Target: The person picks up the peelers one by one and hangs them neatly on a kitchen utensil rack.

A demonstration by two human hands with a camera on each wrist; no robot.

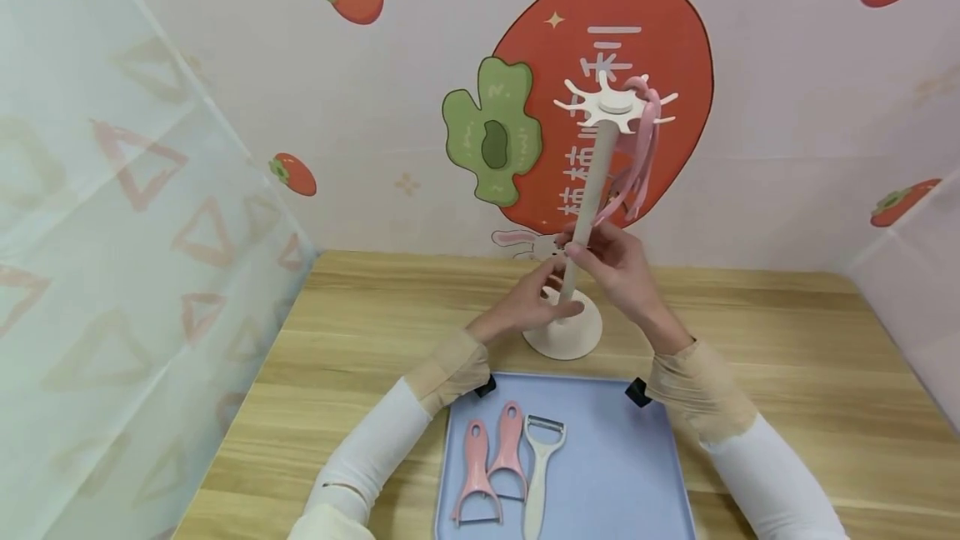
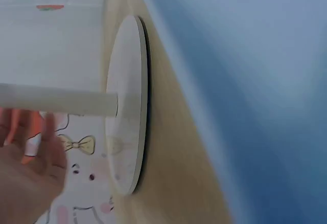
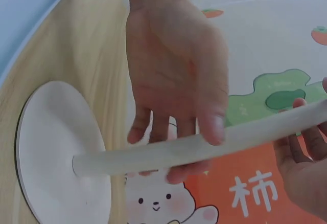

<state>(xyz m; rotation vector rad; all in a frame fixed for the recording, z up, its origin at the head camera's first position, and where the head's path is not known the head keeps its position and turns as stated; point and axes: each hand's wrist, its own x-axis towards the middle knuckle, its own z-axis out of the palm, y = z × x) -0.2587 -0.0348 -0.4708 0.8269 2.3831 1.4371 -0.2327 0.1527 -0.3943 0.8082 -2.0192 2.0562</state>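
A white stand (image 1: 598, 173) rises from a round base (image 1: 562, 340) on the table and carries a ring of hooks (image 1: 611, 104) at its top. Curved pink pieces (image 1: 645, 148) hang from the right-hand hooks. Partway up the pole, my right hand (image 1: 621, 269) holds it between thumb and fingers. Lower down, just above the base, my left hand (image 1: 534, 298) is loosely around the pole, thumb extended on the near side. From the right wrist, the left hand (image 3: 176, 75) shows its thumb beside the pole (image 3: 138, 157) and its fingers passing behind.
A blue tray (image 1: 607, 457) lies in front of the stand. On it are two pink peelers (image 1: 477, 465) and a white peeler (image 1: 537, 473). Black clips (image 1: 638, 392) sit at its far corners. A printed backdrop (image 1: 405, 107) stands behind the wooden table (image 1: 360, 332).
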